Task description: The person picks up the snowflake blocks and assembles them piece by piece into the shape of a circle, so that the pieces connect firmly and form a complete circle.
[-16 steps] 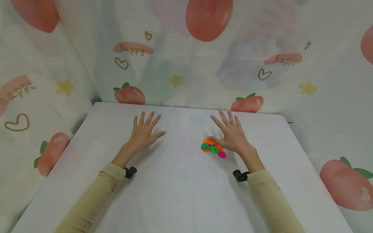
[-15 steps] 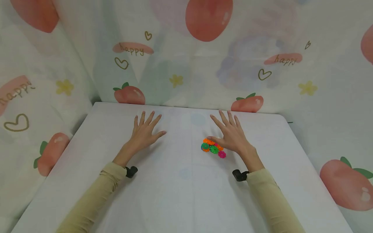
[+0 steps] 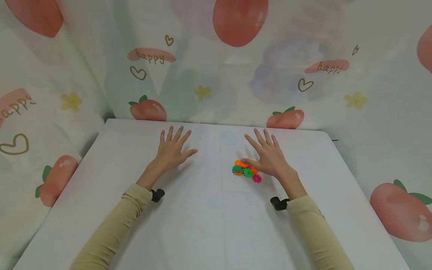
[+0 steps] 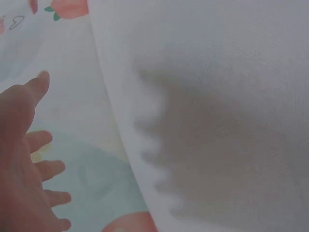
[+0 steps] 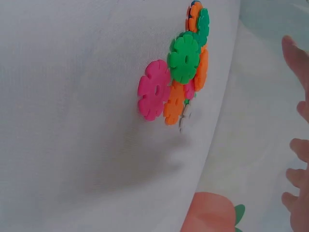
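Observation:
My left hand [image 3: 171, 153] hovers over the left half of the table with its fingers spread and nothing in it; its shadow falls on the white surface in the left wrist view. On the right, my right hand [image 3: 270, 158] is held out the same way, fingers apart and holding nothing. Beside its thumb lies a small pile of flower-shaped plastic discs [image 3: 248, 173] in green, orange and pink. The right wrist view shows a pink disc [image 5: 154, 91] at the pile's edge, a green disc [image 5: 184, 59] on top and a whitish disc [image 5: 185, 116] partly hidden.
A white-covered table [image 3: 202, 225] stretches under both arms. Behind and beside it hangs a cloth backdrop [image 3: 229, 78] printed with peaches, hearts and flowers. Each wrist carries a black camera mount, the left one [image 3: 158, 195] and the right one [image 3: 278, 203].
My left hand has shifted slightly to the right and a little farther forward. The right hand and the discs stay nearly where they were, and the head view has turned slightly.

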`<state>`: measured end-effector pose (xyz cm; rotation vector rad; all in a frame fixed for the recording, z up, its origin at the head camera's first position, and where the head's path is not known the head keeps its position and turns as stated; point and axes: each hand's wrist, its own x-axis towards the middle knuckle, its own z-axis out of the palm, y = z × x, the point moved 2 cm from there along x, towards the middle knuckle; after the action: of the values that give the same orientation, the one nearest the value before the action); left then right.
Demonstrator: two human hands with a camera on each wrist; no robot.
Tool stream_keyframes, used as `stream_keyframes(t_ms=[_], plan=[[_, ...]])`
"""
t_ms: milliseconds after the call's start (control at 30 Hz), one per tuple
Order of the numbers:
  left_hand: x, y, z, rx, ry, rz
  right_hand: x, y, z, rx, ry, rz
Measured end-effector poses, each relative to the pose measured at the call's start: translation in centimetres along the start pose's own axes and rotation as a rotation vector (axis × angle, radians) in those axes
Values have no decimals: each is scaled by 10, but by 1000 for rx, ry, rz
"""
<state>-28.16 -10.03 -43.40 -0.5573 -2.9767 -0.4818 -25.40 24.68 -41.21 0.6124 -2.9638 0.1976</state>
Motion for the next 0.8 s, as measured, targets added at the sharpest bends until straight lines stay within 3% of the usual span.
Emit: stream_keyframes(t_ms=[167,367,667,800], plan=[[8,14,5,14,-13,38,-5,4,2,26,19,-9],[19,47,22,-15,-28,101,-7,7,9,109,21,-19],[39,101,62,-193,-234,211,-8,14,26,306,-96,57],[47,119,77,-317,-275,244,-5,14,33,336,-101,51]])
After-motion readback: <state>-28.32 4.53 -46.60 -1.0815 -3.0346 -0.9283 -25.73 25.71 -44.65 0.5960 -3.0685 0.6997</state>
